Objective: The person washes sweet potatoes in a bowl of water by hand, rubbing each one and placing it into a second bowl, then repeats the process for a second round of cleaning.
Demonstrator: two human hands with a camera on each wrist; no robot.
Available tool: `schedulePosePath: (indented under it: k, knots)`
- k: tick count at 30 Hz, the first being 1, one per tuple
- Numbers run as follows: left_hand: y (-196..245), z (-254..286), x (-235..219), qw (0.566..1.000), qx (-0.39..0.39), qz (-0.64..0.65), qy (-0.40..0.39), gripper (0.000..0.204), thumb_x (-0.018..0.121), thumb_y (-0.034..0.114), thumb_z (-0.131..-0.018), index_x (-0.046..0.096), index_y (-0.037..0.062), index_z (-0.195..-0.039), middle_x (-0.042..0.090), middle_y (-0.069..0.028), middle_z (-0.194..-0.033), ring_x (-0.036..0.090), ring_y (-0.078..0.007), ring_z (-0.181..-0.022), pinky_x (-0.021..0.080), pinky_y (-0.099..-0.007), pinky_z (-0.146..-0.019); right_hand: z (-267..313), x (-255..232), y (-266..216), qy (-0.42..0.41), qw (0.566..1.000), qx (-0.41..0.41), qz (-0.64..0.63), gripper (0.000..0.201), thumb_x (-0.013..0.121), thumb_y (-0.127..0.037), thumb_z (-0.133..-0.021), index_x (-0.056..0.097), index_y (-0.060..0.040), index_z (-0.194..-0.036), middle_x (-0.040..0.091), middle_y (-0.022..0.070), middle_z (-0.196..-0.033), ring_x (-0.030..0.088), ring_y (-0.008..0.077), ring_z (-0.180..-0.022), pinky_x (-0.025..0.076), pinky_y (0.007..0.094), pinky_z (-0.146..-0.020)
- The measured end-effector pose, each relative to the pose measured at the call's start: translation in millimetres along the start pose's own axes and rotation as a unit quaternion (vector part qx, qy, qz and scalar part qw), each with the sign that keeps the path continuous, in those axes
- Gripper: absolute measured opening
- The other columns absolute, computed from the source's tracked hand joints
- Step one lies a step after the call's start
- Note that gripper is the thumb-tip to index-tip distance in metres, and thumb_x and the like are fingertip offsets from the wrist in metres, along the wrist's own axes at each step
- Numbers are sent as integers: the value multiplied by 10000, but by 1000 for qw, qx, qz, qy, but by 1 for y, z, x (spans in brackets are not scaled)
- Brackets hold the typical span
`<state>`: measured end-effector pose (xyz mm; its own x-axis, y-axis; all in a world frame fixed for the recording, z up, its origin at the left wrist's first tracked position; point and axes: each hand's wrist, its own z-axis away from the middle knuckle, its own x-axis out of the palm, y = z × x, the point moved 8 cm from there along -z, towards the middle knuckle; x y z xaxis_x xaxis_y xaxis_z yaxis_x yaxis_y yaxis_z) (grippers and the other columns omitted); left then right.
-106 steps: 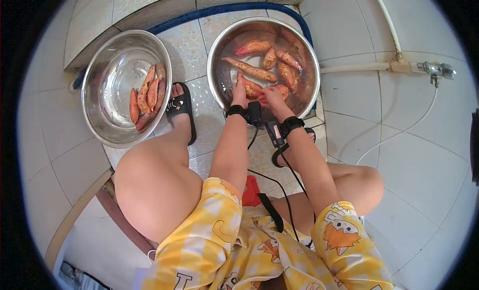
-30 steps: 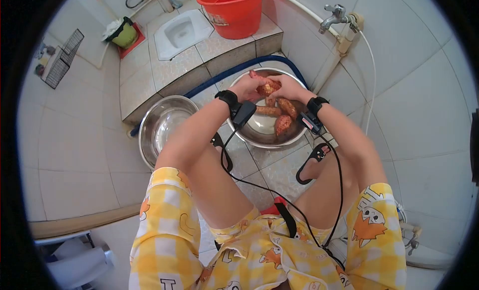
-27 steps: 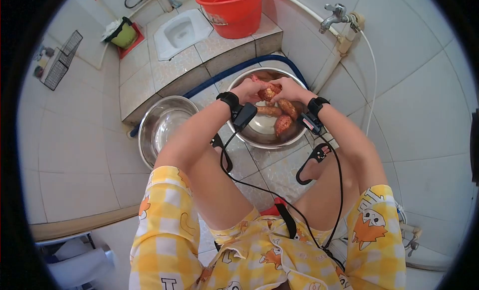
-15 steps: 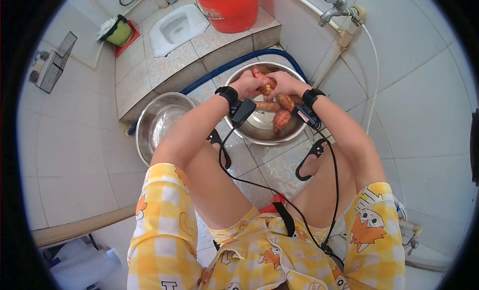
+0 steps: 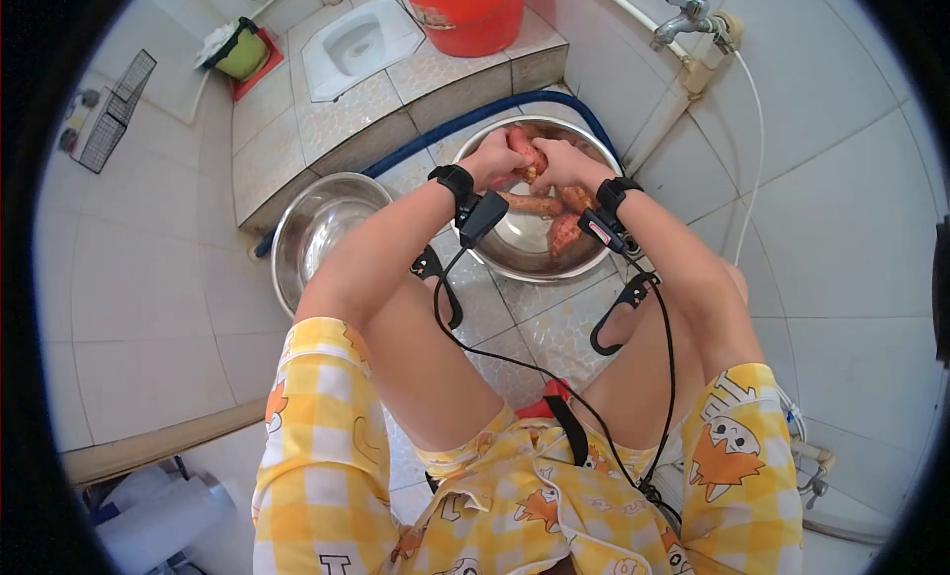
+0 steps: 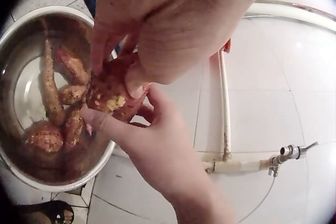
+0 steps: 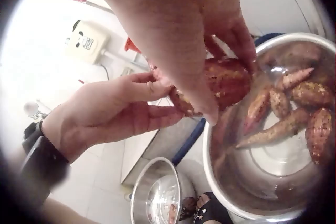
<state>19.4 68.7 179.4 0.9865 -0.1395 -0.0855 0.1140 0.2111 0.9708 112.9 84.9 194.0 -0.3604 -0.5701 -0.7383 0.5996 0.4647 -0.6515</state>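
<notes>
Both hands hold one reddish sweet potato (image 5: 527, 154) above the water basin (image 5: 539, 276). The left hand (image 5: 492, 159) grips its left end, and the right hand (image 5: 569, 163) grips its other side. Pale yellow patches mark the skin of the held sweet potato (image 6: 113, 100) in the left wrist view. The right wrist view has the right thumb along the sweet potato (image 7: 228, 83), with the left hand (image 7: 113, 108) at its other end. Several sweet potatoes, one long and thin (image 7: 275, 128), lie in the basin.
Left of the water basin stands a second metal basin (image 5: 289, 248); sweet potatoes (image 7: 172, 213) are partly visible in it. Behind run a blue hose (image 5: 445, 128) and a tiled step with a red bucket (image 5: 470, 19). A tap (image 5: 683, 23) is on the right wall. Black cables hang from the wrists.
Since the oldest frame, the view has shifted and the hands have lifted a sweet potato from the basin. Over the last second they have kept hold of it, turning it slightly.
</notes>
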Motion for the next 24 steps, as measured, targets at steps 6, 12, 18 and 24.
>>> schedulePosePath:
  k: [6,12,18,24]
  knots:
    - [-37,-17,-7,991,-51,-117,37,335,648,54,-727,491,14,-1020,564,-62,-904,564,-153,-779,493,-279,-605,0,9,1,-4,998,-16,66,608,781,-211,-508,489,-2,-998,594,195,-927,596,310,-827,482,366,-704]
    - [-29,-8,3,993,-60,-102,0,343,656,70,-721,486,7,-1012,550,-65,-907,564,-153,-760,491,-278,-575,-1,13,9,-13,997,-13,79,641,790,-276,-483,507,-19,-997,572,197,-1000,532,346,-957,441,387,-804]
    - [-23,-2,9,990,-75,-115,-2,333,660,76,-706,492,-12,-979,550,-75,-869,563,-154,-738,488,-283,-563,4,13,9,-17,996,-5,92,641,786,-262,-482,507,-22,-1007,573,193,-1001,536,341,-952,444,381,-805]
    - [-27,-7,12,987,-85,-137,2,317,654,85,-709,491,-3,-966,546,-76,-865,561,-154,-730,485,-276,-558,6,13,13,-12,996,-4,85,643,785,-254,-481,503,-15,-1007,574,196,-999,535,344,-952,442,381,-810]
